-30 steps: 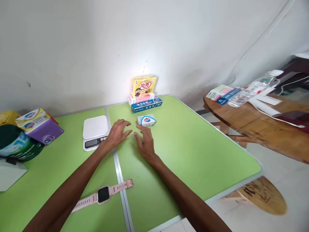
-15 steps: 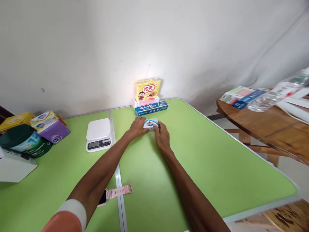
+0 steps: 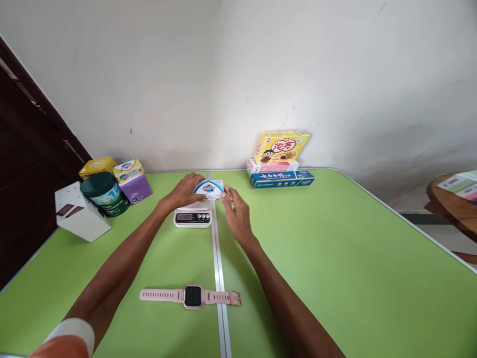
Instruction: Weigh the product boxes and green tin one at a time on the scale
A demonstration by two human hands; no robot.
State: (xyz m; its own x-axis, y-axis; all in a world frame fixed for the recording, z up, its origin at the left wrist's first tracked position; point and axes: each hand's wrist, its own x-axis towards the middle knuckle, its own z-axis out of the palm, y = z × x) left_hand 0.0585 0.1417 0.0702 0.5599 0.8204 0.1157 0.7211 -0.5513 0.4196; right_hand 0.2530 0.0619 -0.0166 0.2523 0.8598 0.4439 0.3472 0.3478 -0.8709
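Observation:
A small white soap box [image 3: 209, 189] with a blue arc and a red-and-blue logo is held between my two hands. My left hand [image 3: 187, 191] grips its left end. At its right end, the fingers of my right hand [image 3: 236, 211] are closed on it. The box is over the right part of a white digital kitchen scale [image 3: 193, 219], whose platform is mostly hidden by my left hand and the box. I cannot tell whether the box touches the platform. The scale's dark display and buttons face me.
A pink smartwatch [image 3: 193, 297] lies in front on the green table [image 3: 316, 258]. On the left stand a white box [image 3: 84, 216], a dark green tub [image 3: 106, 195], a yellow box [image 3: 97, 166] and a purple box [image 3: 136, 186]. A yellow snack box [image 3: 283, 145] and a blue toothpaste box [image 3: 282, 179] stand by the wall.
Both hands have carried the soap box left, from the table in front of the toothpaste box to over the scale. My view has turned left, showing the whole watch.

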